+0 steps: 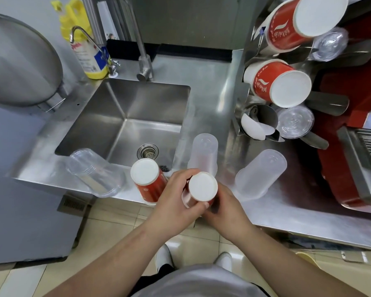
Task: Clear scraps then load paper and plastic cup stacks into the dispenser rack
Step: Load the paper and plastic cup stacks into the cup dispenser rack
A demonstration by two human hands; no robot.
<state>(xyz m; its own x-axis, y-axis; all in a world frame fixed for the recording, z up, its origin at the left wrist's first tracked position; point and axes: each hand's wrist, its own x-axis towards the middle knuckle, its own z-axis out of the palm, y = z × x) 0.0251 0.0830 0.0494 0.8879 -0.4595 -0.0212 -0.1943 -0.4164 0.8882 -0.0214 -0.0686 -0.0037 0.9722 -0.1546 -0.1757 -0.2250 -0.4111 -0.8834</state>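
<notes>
Steel counter [212, 82] beside sink [124, 116]; left hand [176, 198] and right hand [227, 209] gripping red cup stack [201, 187].

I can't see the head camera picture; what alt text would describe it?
Both hands, left hand and right hand, grip an upside-down red paper cup stack over a steel counter beside a sink. More cup stacks stand nearby; a rack at right holds cups.
</notes>
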